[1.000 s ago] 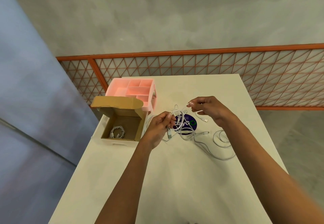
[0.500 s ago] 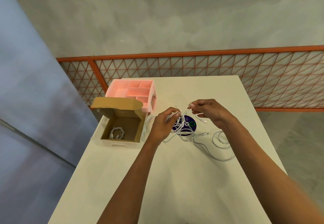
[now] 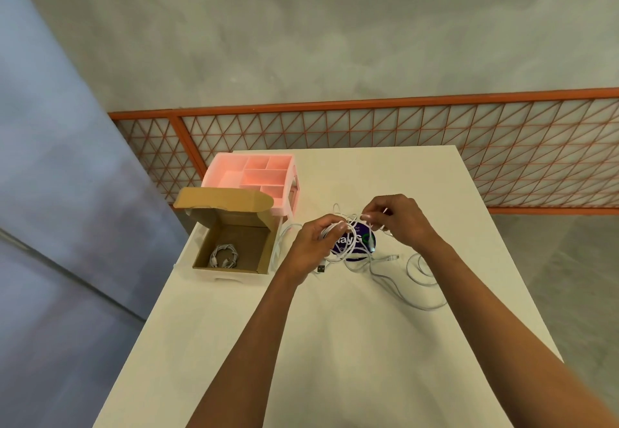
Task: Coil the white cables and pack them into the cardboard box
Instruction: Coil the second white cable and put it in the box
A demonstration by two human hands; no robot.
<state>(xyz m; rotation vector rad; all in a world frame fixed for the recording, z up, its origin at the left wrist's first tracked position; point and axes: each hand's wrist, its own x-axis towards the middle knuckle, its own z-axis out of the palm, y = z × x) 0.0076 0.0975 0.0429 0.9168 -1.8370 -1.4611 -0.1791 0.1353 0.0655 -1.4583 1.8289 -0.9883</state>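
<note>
Left hand (image 3: 313, 243) is curled closed around a bunch of white loops, the cable being coiled (image 3: 348, 241), just right of the cardboard box (image 3: 231, 246); right hand (image 3: 397, 220) sits just right of the left one, thumb and fingertips pinched on a strand of the same cable, feeding it toward the bundle. Both hands are above the white table (image 3: 335, 344), over a dark round sticker (image 3: 360, 243) partly hidden by the loops. The box is open, flap up, at the table's left edge, with a pink divided organizer (image 3: 254, 176) right behind it. Inside the box on its floor lies one coiled cable (image 3: 223, 256), so one looks packed. Progress judgement: roughly midway. The cable in hand is only partly wound; a loose tail (image 3: 402, 290) trails across the table right of the box, past the hands, with a slack ring further right. A small dark plug (image 3: 321, 268) hangs below the left hand. Can't tell if the loose run is the same cable or a second one. Left to do: finish winding, drop the coil in the box, handle any remaining cable.
</note>
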